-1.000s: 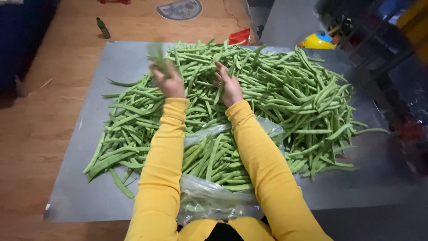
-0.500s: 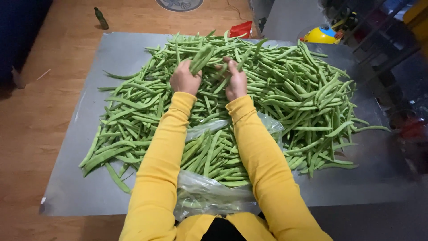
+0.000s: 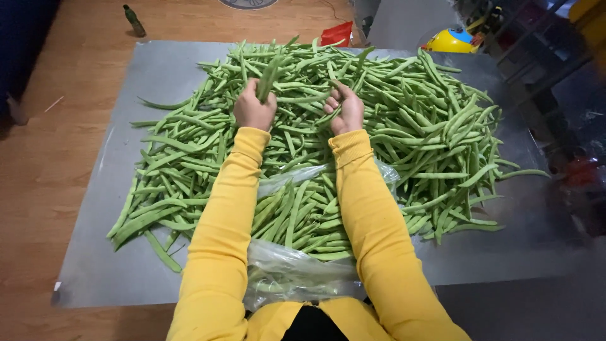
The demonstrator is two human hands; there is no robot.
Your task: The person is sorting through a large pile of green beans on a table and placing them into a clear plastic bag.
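Note:
A big heap of green beans (image 3: 404, 120) covers a grey sheet (image 3: 120, 252) on the floor. My left hand (image 3: 254, 108) is closed around a small bunch of beans (image 3: 270, 74) that stick up from the fist. Just to the right, my right hand (image 3: 344, 107) rests on the heap, palm turned up, fingers curled around one or two beans. Both arms wear yellow sleeves. Between my forearms lies a clear plastic bag (image 3: 297, 278) with several beans inside it.
A small dark green bottle (image 3: 133, 21) stands on the wooden floor beyond the sheet's far left corner. A red object (image 3: 338, 33) and a yellow rounded object (image 3: 451, 42) sit past the far edge. Dark clutter lines the right side.
My left hand came down from a raised, blurred position and moved right toward the right hand, with a bunch of beans in it. My right hand turned palm up.

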